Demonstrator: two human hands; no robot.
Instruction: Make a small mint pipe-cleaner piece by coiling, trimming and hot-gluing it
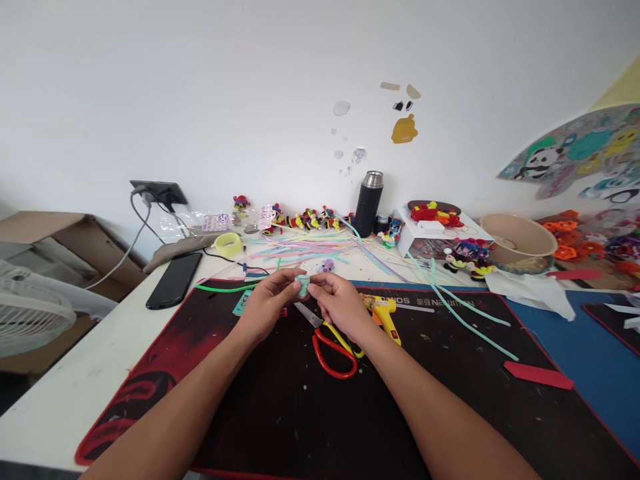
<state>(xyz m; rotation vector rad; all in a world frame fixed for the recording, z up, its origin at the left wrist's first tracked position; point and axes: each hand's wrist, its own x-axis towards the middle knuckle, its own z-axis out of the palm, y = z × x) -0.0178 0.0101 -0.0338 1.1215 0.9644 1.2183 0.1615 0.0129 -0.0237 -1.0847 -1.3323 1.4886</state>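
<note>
Both hands meet over the black desk mat [310, 413], pinching a small mint-green piece [303, 285] that looks like coiled pipe cleaner. My left hand [270, 300] grips its left side between thumb and fingers, and my right hand [340, 303] closes on its right side. Beneath the right hand lie red-handled scissors [335, 357], their blades pointing up and left. A yellow hot glue gun [387, 319] rests just right of that hand, partly hidden by it. Behind the hands sits a small lilac fuzzy figure [327, 265].
Pastel pipe cleaners [310, 248] spread along the back. A black phone [174, 280], a yellow tape roll [228, 245] and a fan [35, 307] are at left. A black thermos [369, 203], a white box [440, 233] and a beige bowl [520, 233] stand at right.
</note>
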